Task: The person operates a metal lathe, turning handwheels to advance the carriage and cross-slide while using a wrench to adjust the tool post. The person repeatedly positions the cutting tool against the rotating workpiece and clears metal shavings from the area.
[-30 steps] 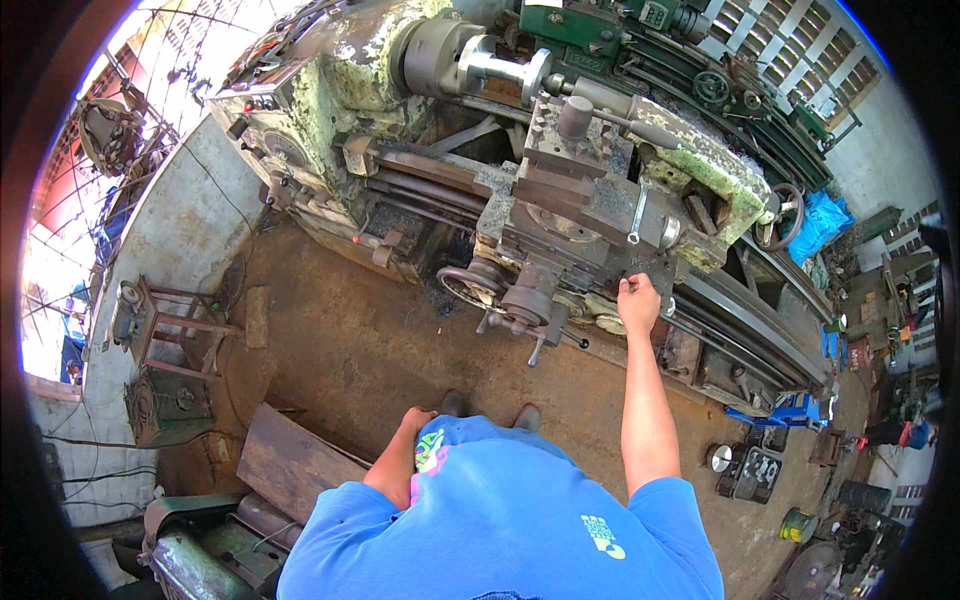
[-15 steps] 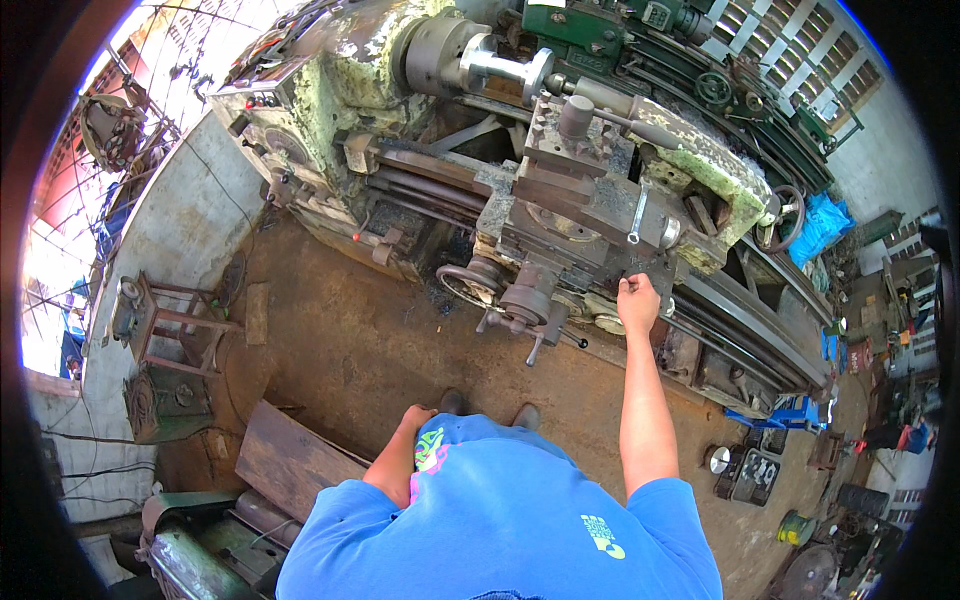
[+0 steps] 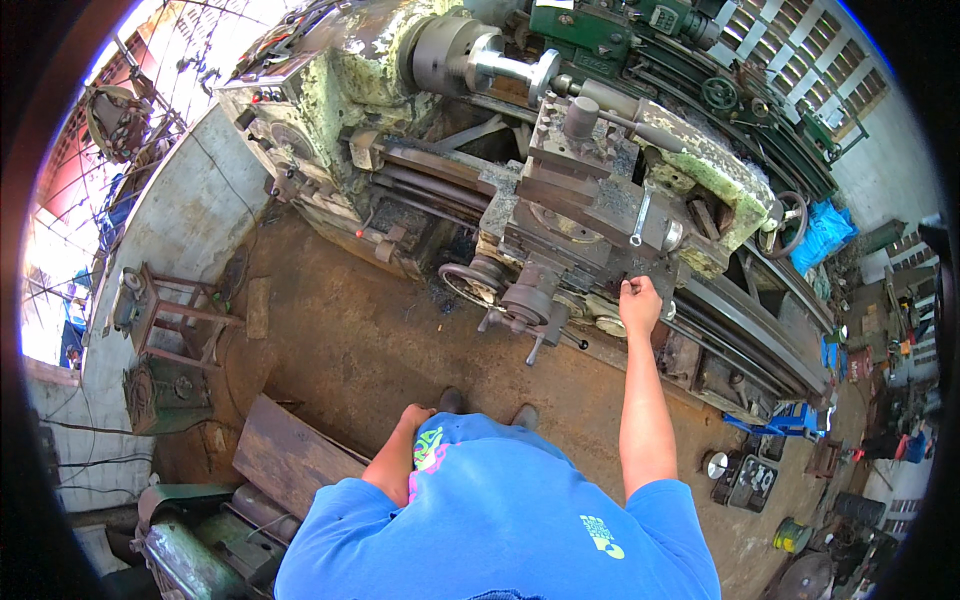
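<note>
My right hand [image 3: 640, 303] reaches to the front edge of a large worn lathe's carriage [image 3: 570, 225], its fingers closed in a pinch. Whatever sits between them is too small to make out. A wrench [image 3: 641, 218] lies on the carriage just beyond that hand. Low at my waist, my left hand [image 3: 418, 416] rests against the blue shirt, its fingers mostly hidden. In the lathe's chuck [image 3: 446, 56] a shiny flanged metal workpiece [image 3: 512, 69] is clamped, its far end by the tailstock [image 3: 690, 145]. The tool post [image 3: 580, 118] stands nearer me.
A carriage handwheel [image 3: 470, 284] and a lever with a black knob [image 3: 572, 338] stick out toward me. Behind stands a green lathe [image 3: 585, 38]. A metal sheet [image 3: 290, 445] leans at my left, near a rusty stand [image 3: 178, 318]. Trays [image 3: 752, 484] lie on the floor at right.
The view has shifted very slightly. Both hands keep the same places, the right one still pinching at the carriage edge.
</note>
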The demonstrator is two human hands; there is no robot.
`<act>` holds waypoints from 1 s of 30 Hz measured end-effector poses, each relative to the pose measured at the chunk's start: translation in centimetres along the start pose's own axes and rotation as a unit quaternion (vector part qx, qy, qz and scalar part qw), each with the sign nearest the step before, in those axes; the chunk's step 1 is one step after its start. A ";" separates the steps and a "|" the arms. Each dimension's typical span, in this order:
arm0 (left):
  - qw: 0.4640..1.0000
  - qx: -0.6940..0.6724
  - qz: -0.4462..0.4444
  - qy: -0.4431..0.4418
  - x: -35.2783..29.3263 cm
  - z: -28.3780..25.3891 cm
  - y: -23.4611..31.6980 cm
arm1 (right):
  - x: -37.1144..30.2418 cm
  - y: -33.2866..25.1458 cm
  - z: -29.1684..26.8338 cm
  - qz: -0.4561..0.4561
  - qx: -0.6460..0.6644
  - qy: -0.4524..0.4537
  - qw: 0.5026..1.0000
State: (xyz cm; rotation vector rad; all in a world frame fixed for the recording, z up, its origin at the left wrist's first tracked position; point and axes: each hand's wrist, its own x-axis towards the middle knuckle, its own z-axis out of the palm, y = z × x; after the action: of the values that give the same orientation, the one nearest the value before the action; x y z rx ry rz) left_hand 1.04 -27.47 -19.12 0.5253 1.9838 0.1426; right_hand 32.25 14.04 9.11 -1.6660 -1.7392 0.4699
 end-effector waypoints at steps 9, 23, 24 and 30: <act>0.998 0.015 -0.033 0.042 -2.9 -0.3 1.6 | 0.3 1.3 0.3 0.017 0.053 0.012 0.998; 0.984 -0.028 -0.124 0.124 -5.5 3.9 2.8 | 0.2 1.8 0.1 0.020 0.118 0.000 0.993; 0.981 -0.043 -0.126 0.143 -5.7 4.4 3.0 | 0.3 1.8 0.0 0.006 0.112 0.003 0.994; 0.970 -0.081 -0.149 0.175 -6.7 7.8 2.3 | 0.3 1.8 -0.2 0.000 0.107 -0.014 0.994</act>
State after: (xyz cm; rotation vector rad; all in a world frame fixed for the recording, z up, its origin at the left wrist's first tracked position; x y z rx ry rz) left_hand 11.10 -29.27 -16.46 0.0953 2.3437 0.2186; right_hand 33.76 14.50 8.10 -1.5126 -1.6455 0.6583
